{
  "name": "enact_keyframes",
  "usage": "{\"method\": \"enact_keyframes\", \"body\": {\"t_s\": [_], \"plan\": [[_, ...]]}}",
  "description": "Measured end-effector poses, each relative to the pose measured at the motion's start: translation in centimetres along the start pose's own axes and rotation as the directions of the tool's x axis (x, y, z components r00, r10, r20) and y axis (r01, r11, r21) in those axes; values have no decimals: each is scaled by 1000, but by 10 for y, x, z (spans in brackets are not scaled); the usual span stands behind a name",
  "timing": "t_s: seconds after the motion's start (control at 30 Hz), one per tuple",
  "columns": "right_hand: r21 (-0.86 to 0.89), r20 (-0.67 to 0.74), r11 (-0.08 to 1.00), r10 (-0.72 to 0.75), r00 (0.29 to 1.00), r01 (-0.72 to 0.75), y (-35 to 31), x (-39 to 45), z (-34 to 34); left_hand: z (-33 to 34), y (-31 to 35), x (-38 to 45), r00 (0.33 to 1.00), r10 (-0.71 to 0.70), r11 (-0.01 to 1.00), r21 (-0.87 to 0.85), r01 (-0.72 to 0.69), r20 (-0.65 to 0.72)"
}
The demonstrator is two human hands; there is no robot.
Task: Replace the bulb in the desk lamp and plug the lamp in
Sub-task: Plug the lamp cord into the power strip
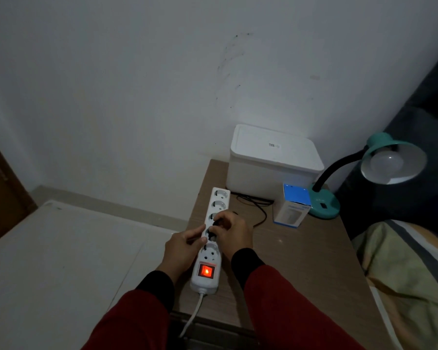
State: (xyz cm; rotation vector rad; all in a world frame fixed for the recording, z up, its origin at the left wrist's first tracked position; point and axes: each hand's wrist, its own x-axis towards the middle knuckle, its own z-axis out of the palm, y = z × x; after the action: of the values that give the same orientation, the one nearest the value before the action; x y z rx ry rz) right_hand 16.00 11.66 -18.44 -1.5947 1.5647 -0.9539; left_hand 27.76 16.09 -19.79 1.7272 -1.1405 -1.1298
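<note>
A white power strip [219,198] lies along the left side of the wooden bedside table [301,261], its red switch [206,271] glowing. My right hand [234,232] grips the lamp's black plug [215,223] over a middle socket. My left hand [185,245] presses against the strip's left side at that socket. The black cord [258,205] runs back to the teal desk lamp [325,204] at the table's right rear. A white bulb [387,164] sits in the lamp's shade, unlit.
A white lidded box [273,157] stands at the back of the table against the wall. A blue-and-white bulb carton [292,208] stands beside the lamp base. A bed with striped bedding [410,269] lies to the right. The strip's white cable [195,314] hangs over the front edge.
</note>
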Motion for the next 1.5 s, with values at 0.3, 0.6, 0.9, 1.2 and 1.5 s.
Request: {"method": "enact_keyframes", "body": {"t_s": [0.3, 0.6, 0.9, 1.2, 1.5], "plan": [[11, 35, 1000, -10, 999, 10, 6, 2, -6, 0, -2, 1, 1000, 16, 1000, 22, -17, 4], [-65, 104, 998, -19, 994, 25, 2, 8, -15, 1, -2, 2, 1000, 20, 1000, 2, -20, -3], [-133, 101, 990, -37, 994, 50, 4, 9, -6, 1, 0, 2, 999, 34, 999, 12, -34, 1], [-220, 85, 964, -131, 988, 147, 10, 9, -2, 2, -1, 3, 999, 34, 999, 4, -34, -16], [-271, 215, 955, -66, 974, 124, 2, 6, -11, 5, 3, -1, 998, 25, 999, 44, -22, -53]]}}
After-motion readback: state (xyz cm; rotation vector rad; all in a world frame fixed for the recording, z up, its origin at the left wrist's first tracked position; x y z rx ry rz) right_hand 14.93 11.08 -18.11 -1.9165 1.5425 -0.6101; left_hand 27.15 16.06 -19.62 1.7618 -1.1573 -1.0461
